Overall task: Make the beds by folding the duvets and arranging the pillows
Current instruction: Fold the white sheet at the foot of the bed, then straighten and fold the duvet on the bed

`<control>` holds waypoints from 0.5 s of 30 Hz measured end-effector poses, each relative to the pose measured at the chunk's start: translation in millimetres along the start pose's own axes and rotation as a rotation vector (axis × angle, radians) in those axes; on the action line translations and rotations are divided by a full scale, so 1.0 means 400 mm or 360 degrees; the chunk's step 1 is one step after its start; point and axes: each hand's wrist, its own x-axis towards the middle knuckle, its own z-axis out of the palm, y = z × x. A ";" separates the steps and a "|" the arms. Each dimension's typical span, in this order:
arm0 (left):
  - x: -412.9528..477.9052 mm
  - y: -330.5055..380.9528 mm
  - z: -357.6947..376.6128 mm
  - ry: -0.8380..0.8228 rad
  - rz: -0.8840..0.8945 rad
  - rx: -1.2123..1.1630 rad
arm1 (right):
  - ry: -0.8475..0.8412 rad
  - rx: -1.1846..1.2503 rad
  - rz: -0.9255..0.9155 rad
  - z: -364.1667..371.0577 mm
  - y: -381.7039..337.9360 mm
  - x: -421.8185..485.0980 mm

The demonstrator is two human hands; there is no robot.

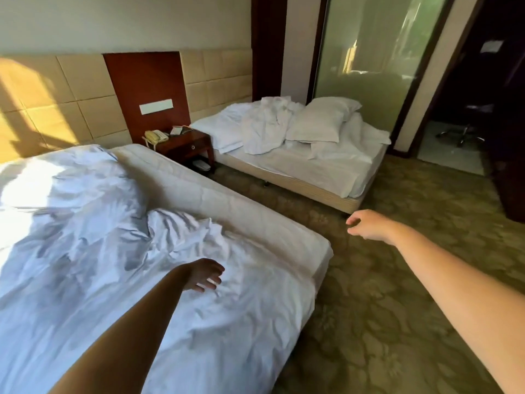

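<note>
Left hand (pixel 206 275) spread, holding nothing, just over crumpled duvet (pixel 85 223) on near bed (pixel 199 194). Right hand (pixel 366 226) loose, empty, above carpet (pixel 397 308). Farther, pillows (pixel 318 123) piled on second bed (pixel 312 177). Possible trouble: grabbing a wrinkle instead of an edge, hence crooked fold.

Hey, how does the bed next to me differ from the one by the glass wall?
The near bed has a crumpled duvet spread over most of it, no pillow in sight; the far bed has pillows and bunched bedding heaped at its head end. Sunlight falls on the near bed; the far bed lies in shade. Both are unmade, with white linen.
</note>
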 end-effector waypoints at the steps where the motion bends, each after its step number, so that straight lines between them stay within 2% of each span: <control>1: 0.022 0.035 0.014 -0.0024 -0.0031 0.0032 | -0.0058 0.0005 -0.0002 -0.013 0.017 0.047; 4: 0.104 0.122 0.050 0.0004 -0.0108 0.0075 | -0.0290 -0.0021 0.0032 -0.038 0.072 0.200; 7: 0.199 0.171 0.081 0.0180 -0.0143 -0.0088 | -0.0449 -0.0096 -0.0021 -0.059 0.115 0.375; 15: 0.328 0.236 0.242 0.0566 -0.0492 -0.0669 | -0.0656 -0.0521 -0.0533 -0.174 0.151 0.797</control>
